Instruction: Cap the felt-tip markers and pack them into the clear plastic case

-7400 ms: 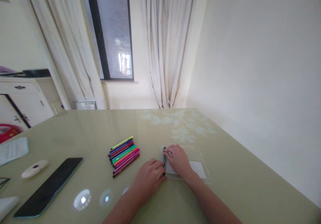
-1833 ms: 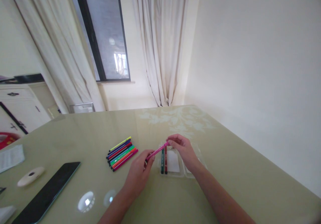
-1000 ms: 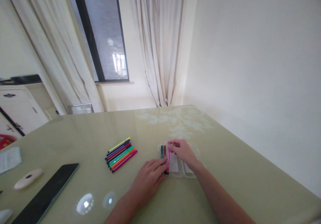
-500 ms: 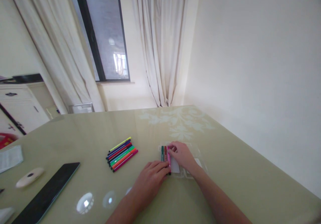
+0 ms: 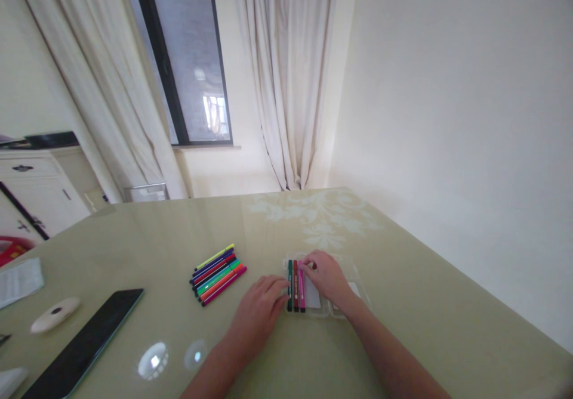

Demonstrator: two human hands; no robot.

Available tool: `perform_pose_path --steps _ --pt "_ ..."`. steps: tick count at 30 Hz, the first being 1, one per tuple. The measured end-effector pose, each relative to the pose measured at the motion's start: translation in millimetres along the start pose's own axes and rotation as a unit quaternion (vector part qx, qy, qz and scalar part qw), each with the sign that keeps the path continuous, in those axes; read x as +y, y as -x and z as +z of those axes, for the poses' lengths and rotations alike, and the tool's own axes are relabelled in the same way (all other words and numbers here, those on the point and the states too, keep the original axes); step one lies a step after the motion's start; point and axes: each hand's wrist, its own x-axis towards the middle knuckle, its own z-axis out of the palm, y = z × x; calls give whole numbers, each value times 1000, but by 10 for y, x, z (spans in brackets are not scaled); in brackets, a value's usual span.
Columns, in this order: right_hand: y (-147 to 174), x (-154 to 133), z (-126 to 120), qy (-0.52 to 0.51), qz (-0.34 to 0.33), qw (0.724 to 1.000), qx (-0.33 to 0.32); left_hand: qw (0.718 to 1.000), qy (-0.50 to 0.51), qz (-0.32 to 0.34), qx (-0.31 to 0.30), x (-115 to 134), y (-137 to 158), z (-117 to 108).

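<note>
Head view, the only one: right of centre in the lower half of the frame, a clear plastic case (image 5: 319,314) lies opened out on the table (image 5: 156,238), and three markers sit side by side in its left half. From left to right they are a dark green marker (image 5: 290,271), a dark red marker (image 5: 296,290) and a pink marker (image 5: 302,296), all with their black ends toward the bottom of the frame. The right hand (image 5: 329,277) has thumb and fingertips at the pink marker's upper end; whether they pinch it or merely press on it, I cannot tell. The left hand (image 5: 258,306) is loosely curled at the case's left edge, its fingertips close by the dark green marker, gripping nothing that shows. By my reading the work is at an early stage: three are in, with white backing (image 5: 313,296) bare to their right, while a larger row of loose markers (image 5: 219,275), yellow at the top through to magenta at the bottom, lies outside, left of centre.
</note>
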Motion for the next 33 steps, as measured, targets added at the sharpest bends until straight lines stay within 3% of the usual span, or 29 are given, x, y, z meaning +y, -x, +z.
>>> perform_pose_path --steps 2,4,6,8,11,15,19,22,27,33 --pt "-8 -4 -21 -6 3 1000 8 990 -81 -108 29 -159 8 -113" --pt "-14 -9 -25 -17 1 1000 18 963 -187 -193 37 -333 37 -213" --pt "-15 -14 -17 -29 -8 999 32 937 -251 -239 29 -481 75 -279" --pt "-15 -21 -6 -41 -16 998 45 932 -258 -253 11 -570 99 -300" --pt "-9 -50 8 -66 -24 996 59 954 -195 -228 -12 -569 86 -258" --pt "29 -161 40 -162 -40 985 34 978 -50 -204 0 -381 20 -134" --pt "72 -289 74 -344 -39 937 -41 978 133 -153 55 -158 -5 -37" --pt "60 -294 57 -443 -22 894 -60 964 219 -129 82 -61 0 -20" --pt "-9 -172 -70 -500 52 865 9 956 242 -139 91 -37 -11 -77" --pt "-44 -62 -184 -499 101 858 69 977 201 -33 57 12 22 -57"
